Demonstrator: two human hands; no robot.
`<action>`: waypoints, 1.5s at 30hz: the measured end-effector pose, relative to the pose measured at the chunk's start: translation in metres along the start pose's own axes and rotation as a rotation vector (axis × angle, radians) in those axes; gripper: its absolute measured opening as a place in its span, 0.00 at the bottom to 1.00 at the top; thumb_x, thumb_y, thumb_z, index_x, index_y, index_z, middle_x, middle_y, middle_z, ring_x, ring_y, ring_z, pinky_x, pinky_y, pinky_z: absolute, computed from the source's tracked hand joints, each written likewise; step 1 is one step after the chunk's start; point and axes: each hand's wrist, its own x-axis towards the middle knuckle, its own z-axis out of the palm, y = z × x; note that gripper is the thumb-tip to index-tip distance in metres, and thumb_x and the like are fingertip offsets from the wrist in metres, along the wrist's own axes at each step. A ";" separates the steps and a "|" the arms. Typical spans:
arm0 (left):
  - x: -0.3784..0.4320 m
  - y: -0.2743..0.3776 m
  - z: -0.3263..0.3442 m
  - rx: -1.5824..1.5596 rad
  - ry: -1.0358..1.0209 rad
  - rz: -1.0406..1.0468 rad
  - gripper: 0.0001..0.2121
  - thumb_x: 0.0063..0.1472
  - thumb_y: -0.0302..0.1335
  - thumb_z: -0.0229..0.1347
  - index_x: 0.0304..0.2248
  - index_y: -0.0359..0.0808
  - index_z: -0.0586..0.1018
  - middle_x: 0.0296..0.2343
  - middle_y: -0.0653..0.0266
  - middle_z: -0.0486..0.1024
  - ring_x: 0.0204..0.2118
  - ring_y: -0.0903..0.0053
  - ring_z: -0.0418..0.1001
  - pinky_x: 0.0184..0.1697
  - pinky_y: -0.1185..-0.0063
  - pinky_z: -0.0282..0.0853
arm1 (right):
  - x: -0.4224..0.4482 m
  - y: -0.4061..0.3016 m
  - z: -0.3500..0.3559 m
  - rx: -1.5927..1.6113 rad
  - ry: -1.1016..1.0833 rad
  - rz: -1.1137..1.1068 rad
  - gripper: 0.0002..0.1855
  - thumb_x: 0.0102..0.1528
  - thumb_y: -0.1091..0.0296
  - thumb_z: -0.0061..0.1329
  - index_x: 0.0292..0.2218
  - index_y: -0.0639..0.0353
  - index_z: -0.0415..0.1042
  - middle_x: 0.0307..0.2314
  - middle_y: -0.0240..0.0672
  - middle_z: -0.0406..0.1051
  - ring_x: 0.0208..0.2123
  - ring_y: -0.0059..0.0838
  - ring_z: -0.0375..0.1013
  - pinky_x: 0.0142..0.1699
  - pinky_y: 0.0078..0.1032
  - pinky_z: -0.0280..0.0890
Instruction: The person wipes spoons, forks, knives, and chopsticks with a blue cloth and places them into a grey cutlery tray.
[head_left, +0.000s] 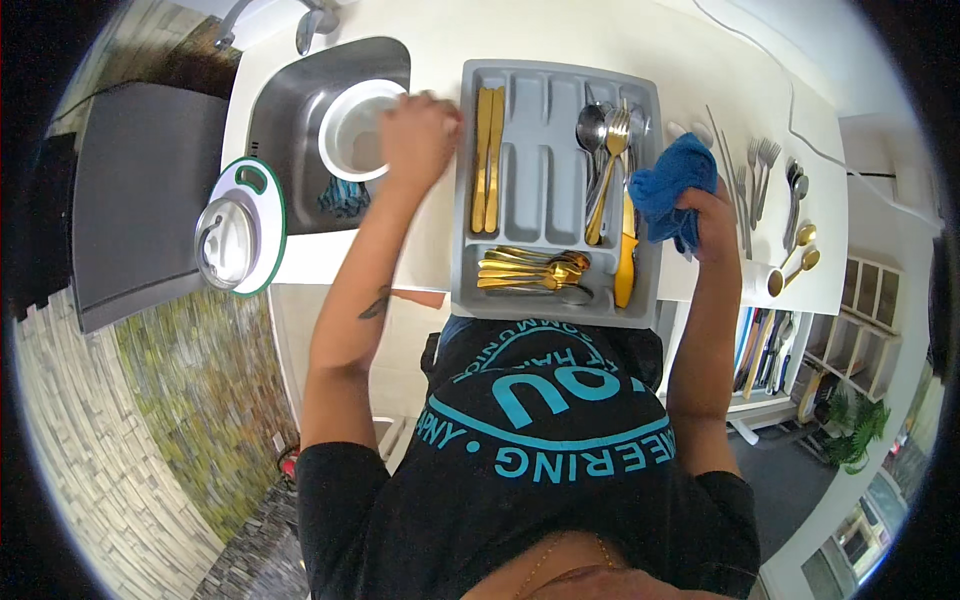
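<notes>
A crumpled blue cloth (675, 187) is gripped in my right hand (709, 225), over the right rim of a grey plastic cutlery tray (525, 161). My left hand (421, 142) is blurred and curled between the tray's left side and a white bowl (337, 131) in the sink; its fingers hide whether it holds anything. Two gold knives (486, 161) lie in the tray's left slot. Gold spoons (532, 270) fill its front compartment. Silver spoons (591, 131) and a gold fork (616, 139) rest towards the right, beside a yellow-handled knife (625, 262).
Silver forks (761, 165), spoons (795, 195) and gold spoons (808, 247) lie on the right counter, near a white cup (765, 279). Below is an open utensil drawer (765, 352). Left, a pot lid (225, 244) rests on a green-edged cutting board (266, 217) at the sink (289, 112).
</notes>
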 end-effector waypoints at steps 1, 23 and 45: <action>0.007 0.019 0.003 0.027 -0.121 0.021 0.07 0.49 0.36 0.54 0.28 0.46 0.78 0.28 0.66 0.73 0.37 0.70 0.68 0.36 0.68 0.59 | -0.002 -0.002 0.014 0.000 0.031 0.004 0.24 0.31 0.79 0.42 0.36 0.68 0.68 0.26 0.37 0.71 0.27 0.29 0.72 0.35 0.23 0.68; 0.018 -0.120 0.009 0.150 -0.395 -0.597 0.19 0.53 0.39 0.50 0.41 0.38 0.74 0.41 0.56 0.72 0.44 0.62 0.69 0.46 0.60 0.61 | -0.016 -0.011 -0.027 -0.089 0.170 0.005 0.22 0.32 0.78 0.42 0.34 0.68 0.68 0.25 0.37 0.70 0.25 0.31 0.71 0.31 0.24 0.68; -0.038 0.119 -0.029 -2.298 -0.944 -0.466 0.32 0.60 0.52 0.36 0.51 0.31 0.58 0.41 0.54 0.69 0.45 0.66 0.69 0.48 0.69 0.67 | -0.014 0.017 0.076 0.368 0.041 -0.113 0.28 0.38 0.74 0.47 0.45 0.62 0.63 0.39 0.42 0.67 0.40 0.40 0.68 0.48 0.34 0.64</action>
